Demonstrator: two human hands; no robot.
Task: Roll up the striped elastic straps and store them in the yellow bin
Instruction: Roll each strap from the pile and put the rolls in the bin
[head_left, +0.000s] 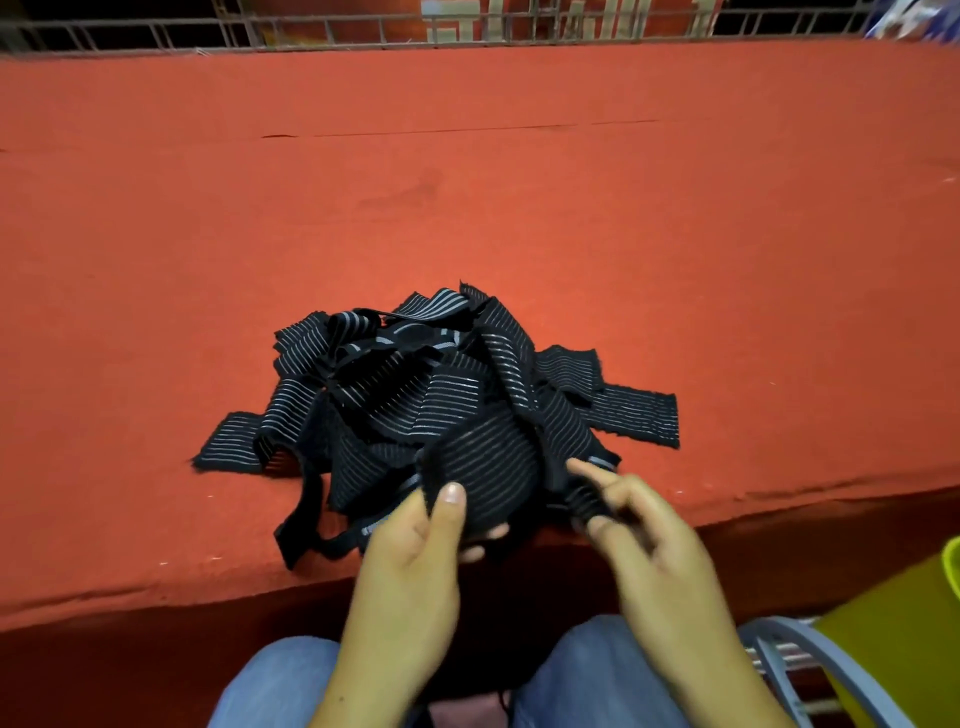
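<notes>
Many striped elastic straps (415, 384) lie heaped on the red table cover (467, 182), near its front edge. Left hand (410, 566) pinches one wide strap (493, 473), thumb on top, fingers beneath. Right hand (654, 561), blurred, curls its fingers round a bunched end, apparently of the same strap. Judged step: starting a roll; no finished roll visible. Next move calls for tight, even winding under left-hand tension. Yellow bin (904, 634) stands lower right, mostly out of view.

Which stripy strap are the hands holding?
The frontmost strap: the left hand pinches it under the thumb, and the right hand holds its bunched end. All the other straps lie untouched.
</notes>
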